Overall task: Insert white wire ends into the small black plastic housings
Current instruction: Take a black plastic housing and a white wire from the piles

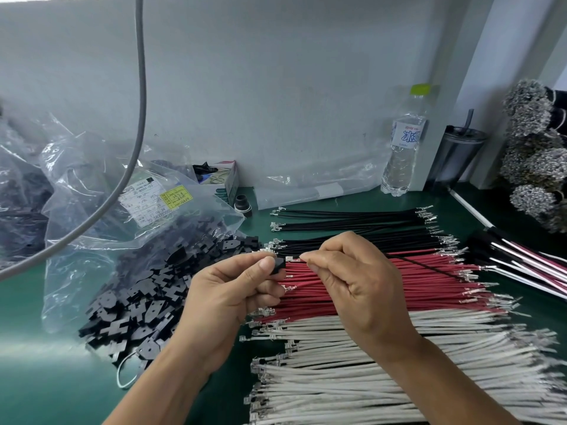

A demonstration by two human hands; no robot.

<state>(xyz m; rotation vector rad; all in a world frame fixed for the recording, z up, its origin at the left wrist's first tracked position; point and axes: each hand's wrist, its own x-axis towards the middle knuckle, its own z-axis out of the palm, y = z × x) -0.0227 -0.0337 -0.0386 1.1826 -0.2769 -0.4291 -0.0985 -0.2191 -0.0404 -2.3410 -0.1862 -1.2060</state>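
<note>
Your left hand [233,289] pinches a small black plastic housing [277,265] between thumb and curled fingers, its open face turned toward three o'clock. Your right hand [352,280] pinches a thin wire [429,266] just behind its bright metal crimp terminal [290,258]. Note that this wire looks black, not white, as it trails away toward four o'clock over the red bundle.

The terminal tip sits just beside the housing's upper right corner, at about two o'clock from it, near but seemingly not yet inside; the exact gap is too small to read. The wire's long axis runs roughly nine to three o'clock, close to the line into the housing, so I judge the coming move to be a short push toward nine o'clock, with the tip dropped slightly to meet the opening.

The flat row of white insulated wires [399,357] with crimped ends lies on the green mat [46,378] at five to six o'clock below your right wrist. The pile of loose black housings [138,302] lies at eight o'clock from your left hand.
</note>
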